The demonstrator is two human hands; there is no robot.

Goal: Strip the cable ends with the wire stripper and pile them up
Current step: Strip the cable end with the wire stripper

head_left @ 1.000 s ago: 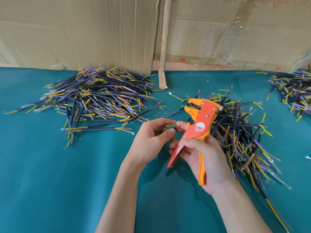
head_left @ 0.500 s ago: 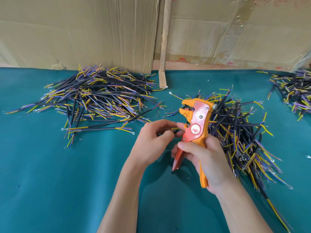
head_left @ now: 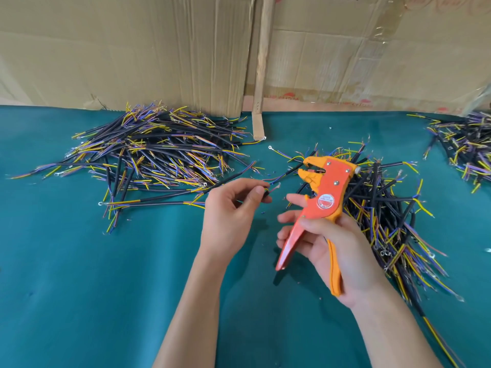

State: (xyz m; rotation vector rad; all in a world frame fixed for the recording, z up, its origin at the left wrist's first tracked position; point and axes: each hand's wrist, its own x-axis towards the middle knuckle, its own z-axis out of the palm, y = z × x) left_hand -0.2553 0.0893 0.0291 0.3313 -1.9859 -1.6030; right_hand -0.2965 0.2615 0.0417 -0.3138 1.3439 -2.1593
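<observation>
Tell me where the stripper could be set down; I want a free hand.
Bare green cloth lies near and left, below the left cable pile, beside the left hand. Crowded: the right cable pile behind the wire stripper and the far-right pile.

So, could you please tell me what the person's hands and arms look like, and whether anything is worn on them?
Both arms are bare right up to the bottom edge of the picture, with no sleeve in sight. The left hand and the right hand wear no gloves, and no ring, watch or bracelet shows. The nails look short and unpainted.
</observation>
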